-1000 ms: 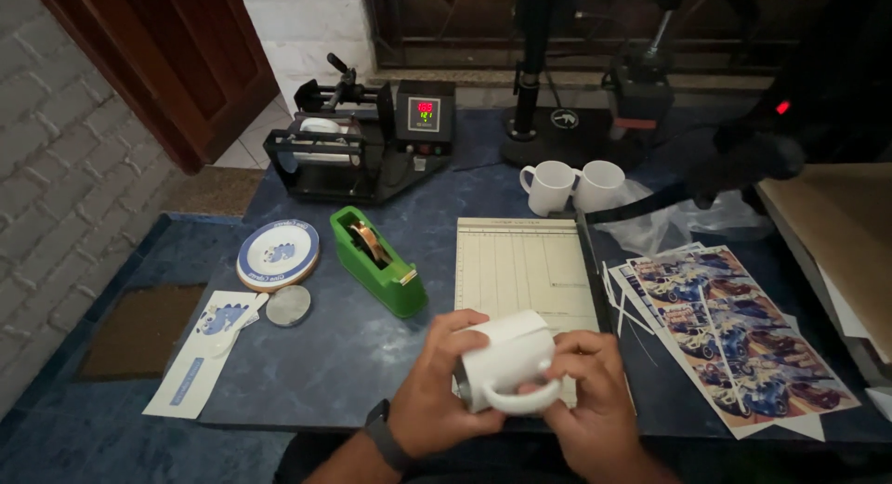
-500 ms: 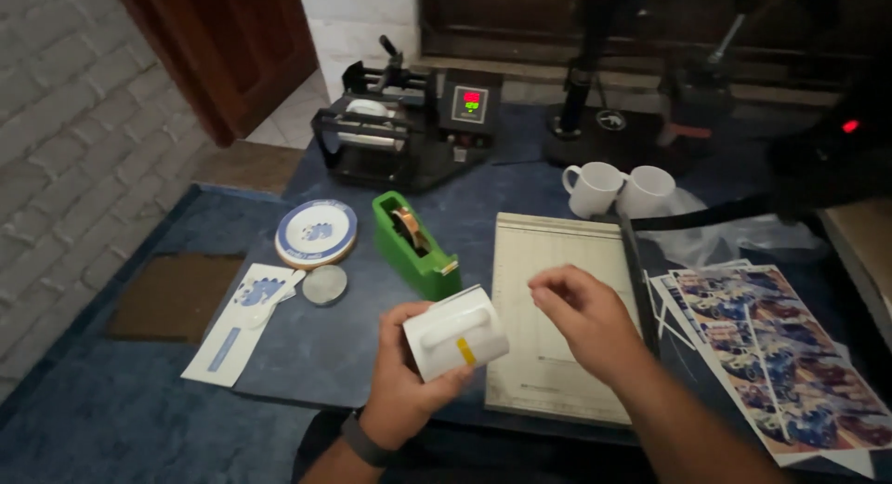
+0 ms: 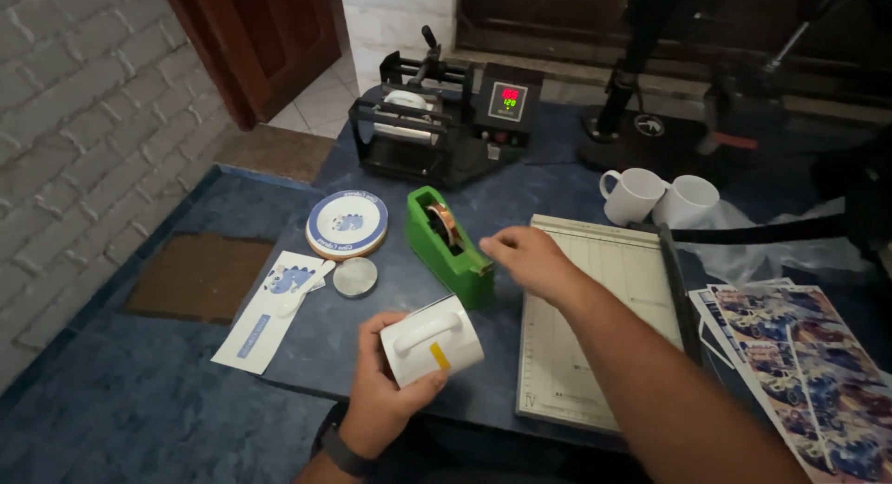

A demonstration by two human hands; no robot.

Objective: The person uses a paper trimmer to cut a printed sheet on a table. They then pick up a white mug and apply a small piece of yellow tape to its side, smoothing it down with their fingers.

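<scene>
My left hand (image 3: 376, 391) holds a white mug (image 3: 432, 340) on its side near the table's front edge, handle up, with a small strip of yellow tape on its wall. My right hand (image 3: 525, 258) reaches over the table with nothing in it, its fingertips close to the front end of a green tape dispenser (image 3: 449, 247) that carries an amber roll of tape. The right forearm crosses a cream paper trimmer (image 3: 599, 326).
A black mug press (image 3: 437, 122) with a lit display stands at the back. Two white mugs (image 3: 660, 198) sit behind the trimmer. Printed sheets (image 3: 804, 372) lie at right. A blue-rimmed round plate (image 3: 347, 224), a grey disc (image 3: 355, 277) and a paper strip (image 3: 269, 307) lie at left.
My right hand has let go of the mug and moved forward-left to the tape dispenser. The left hand keeps the mug, now lower and nearer me.
</scene>
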